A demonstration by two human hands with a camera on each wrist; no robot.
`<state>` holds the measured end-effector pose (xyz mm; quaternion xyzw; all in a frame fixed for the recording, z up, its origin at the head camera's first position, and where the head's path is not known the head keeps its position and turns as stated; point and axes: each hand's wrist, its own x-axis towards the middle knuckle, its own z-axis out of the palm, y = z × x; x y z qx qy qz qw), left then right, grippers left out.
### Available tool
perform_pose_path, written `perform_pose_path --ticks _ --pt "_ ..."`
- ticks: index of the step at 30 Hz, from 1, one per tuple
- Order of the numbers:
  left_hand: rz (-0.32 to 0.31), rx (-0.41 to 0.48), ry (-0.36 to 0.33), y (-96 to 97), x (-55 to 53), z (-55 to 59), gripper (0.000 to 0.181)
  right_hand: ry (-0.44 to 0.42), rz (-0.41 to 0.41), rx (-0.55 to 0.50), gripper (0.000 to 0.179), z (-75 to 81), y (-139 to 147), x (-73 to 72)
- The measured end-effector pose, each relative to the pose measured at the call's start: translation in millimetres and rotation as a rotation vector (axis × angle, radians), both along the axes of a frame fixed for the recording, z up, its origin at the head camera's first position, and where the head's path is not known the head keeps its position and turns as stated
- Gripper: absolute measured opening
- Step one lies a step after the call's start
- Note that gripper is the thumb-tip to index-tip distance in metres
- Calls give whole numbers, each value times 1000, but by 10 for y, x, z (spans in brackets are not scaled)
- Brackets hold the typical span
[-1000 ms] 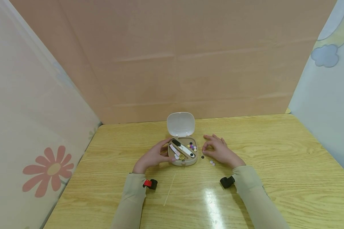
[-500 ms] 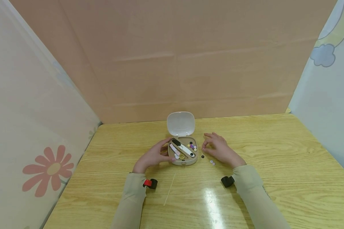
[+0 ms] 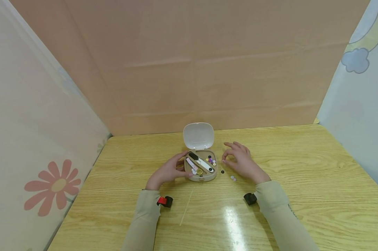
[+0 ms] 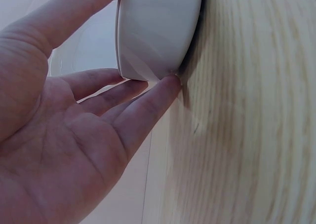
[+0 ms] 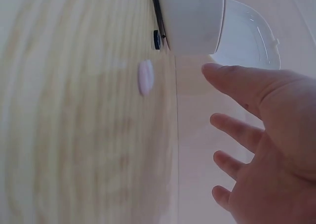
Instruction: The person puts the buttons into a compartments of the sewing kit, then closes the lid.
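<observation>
A beige box [image 3: 202,178] with its translucent lid [image 3: 199,136] standing up lies on the table. It holds a white tool with a black end [image 3: 201,162], a pink-and-white strip [image 3: 192,164], a gold ring [image 3: 199,171] and several coloured buttons [image 3: 210,160]. My left hand [image 3: 170,170] grips the box's left side, thumb at the front corner. Right of the box, my right hand [image 3: 241,163] has thumb and index tips together, pinching what looks like a small pale button, mostly hidden. A black button [image 3: 222,172] and two pale buttons [image 3: 232,177] lie below that hand.
A thin pale stick [image 3: 186,207] lies on the wooden table [image 3: 113,209] in front of the box. Behind the table hangs a brown backdrop [image 3: 192,69], with patterned side panels at left and right.
My right hand has risen slightly away from the loose buttons, its thumb and index tips still together. The left hand and the box have stayed in place.
</observation>
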<state>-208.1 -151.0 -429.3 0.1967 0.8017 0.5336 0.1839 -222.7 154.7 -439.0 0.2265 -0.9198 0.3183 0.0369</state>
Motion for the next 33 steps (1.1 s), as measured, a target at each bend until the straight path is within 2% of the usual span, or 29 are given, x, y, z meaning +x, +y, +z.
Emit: perform_pose_path --ticks 8,18,19,25,26,33 --pt "3 -13 4 2 4 15 90 12 -12 26 8 60 -30 17" --pt "-8 15 -9 2 -10 -1 90 40 -13 43 7 114 -79 28" --pt "-14 24 -13 7 8 37 89 42 -12 45 7 119 -84 29" --pt "-9 17 -10 16 17 64 90 62 -6 53 5 141 -115 33" --pt "-4 8 -6 10 1 29 91 68 -5 51 6 146 -122 35" --pt "-1 -1 -7 6 -6 16 91 107 17 23 6 173 -176 51"
